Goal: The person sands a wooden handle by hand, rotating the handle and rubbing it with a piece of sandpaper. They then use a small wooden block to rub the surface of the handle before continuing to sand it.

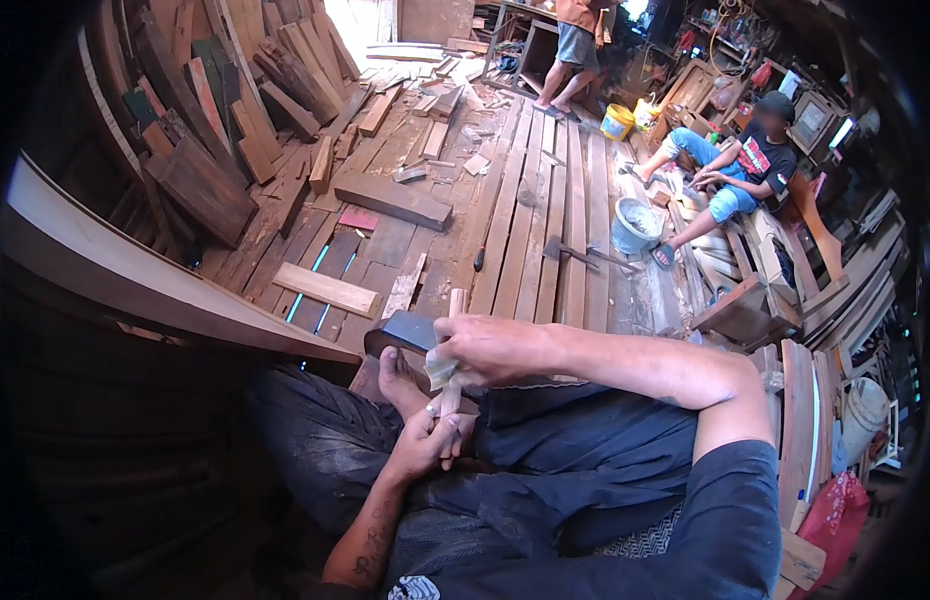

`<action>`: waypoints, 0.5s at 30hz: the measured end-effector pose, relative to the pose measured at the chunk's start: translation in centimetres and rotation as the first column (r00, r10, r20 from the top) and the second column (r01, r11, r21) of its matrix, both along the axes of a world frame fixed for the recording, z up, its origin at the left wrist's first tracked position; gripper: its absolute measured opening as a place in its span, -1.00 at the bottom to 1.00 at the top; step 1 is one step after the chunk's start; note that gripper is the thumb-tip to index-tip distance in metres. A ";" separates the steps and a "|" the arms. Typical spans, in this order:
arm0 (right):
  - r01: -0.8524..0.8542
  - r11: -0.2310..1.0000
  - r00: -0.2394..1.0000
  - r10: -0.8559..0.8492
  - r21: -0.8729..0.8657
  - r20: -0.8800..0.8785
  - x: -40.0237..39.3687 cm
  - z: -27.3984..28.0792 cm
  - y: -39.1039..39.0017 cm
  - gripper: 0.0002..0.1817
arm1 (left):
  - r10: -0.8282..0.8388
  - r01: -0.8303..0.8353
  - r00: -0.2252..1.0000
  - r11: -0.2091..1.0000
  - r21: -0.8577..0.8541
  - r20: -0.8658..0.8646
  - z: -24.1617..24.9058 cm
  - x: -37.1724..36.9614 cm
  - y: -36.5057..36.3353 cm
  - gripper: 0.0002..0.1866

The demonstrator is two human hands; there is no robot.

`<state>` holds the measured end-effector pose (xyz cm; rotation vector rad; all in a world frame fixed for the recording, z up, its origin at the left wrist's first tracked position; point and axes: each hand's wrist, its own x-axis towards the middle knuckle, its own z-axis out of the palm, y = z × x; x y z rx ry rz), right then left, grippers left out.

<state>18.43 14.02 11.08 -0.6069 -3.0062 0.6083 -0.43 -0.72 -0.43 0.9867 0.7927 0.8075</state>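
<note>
My left hand (425, 442) is closed round the lower part of a slim, light wooden piece (451, 399) held upright over my lap. My right hand (482, 350) wraps the same piece higher up, pressing a folded yellowish-grey sheet (442, 374), perhaps sandpaper, against it. The wood's top end sticks out above my right hand. Part of the wood between and under the fingers is hidden. Just behind the hands lies a dark block (405, 330), close to my bare foot (395, 378).
A light board (328, 289) and a thick plank (393, 201) lie ahead on the slatted floor. A hammer-like tool (553, 248) and a pale bucket (637, 225) are front right. One person (760, 150) sits beyond; another (577, 50) stands at the back. Boards (200, 190) lean at left.
</note>
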 end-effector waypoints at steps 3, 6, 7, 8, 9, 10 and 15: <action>0.023 1.000 0.998 -0.023 0.003 -0.052 0.2 -1.2 0.5 -0.69 | 0.036 -0.036 0.999 0.999 0.004 -0.010 0.1 0.1 0.0 -0.61; 0.099 0.975 0.991 -0.078 0.199 -0.108 0.0 -0.3 0.0 -0.71 | 0.041 -0.041 0.999 0.999 -0.001 -0.026 0.7 0.2 0.0 -0.62; 0.043 0.994 0.996 -0.035 0.104 -0.078 -0.1 -0.2 -0.4 -0.71 | 0.033 -0.033 0.999 0.999 0.002 -0.038 0.4 0.2 0.0 -0.63; -0.009 1.000 0.998 0.010 0.003 -0.054 -0.2 -0.2 -0.9 -0.70 | 0.023 -0.023 0.998 1.000 0.002 -0.052 -0.3 0.1 0.0 -0.65; -0.059 0.993 0.998 0.056 -0.101 -0.035 -0.4 -0.2 -1.2 -0.70 | 0.013 -0.013 0.998 1.000 0.000 -0.066 -0.2 0.1 -0.1 -0.67; -0.066 0.992 0.998 0.067 -0.106 0.010 -0.6 -0.2 -1.1 -0.70 | 0.017 -0.017 0.998 1.000 0.002 -0.054 -0.1 0.0 -0.1 -0.69; 0.016 0.984 0.994 0.003 0.178 -0.106 0.2 -0.1 0.2 -0.69 | 0.042 -0.043 0.999 0.999 -0.019 -0.030 1.4 0.1 -0.1 -0.75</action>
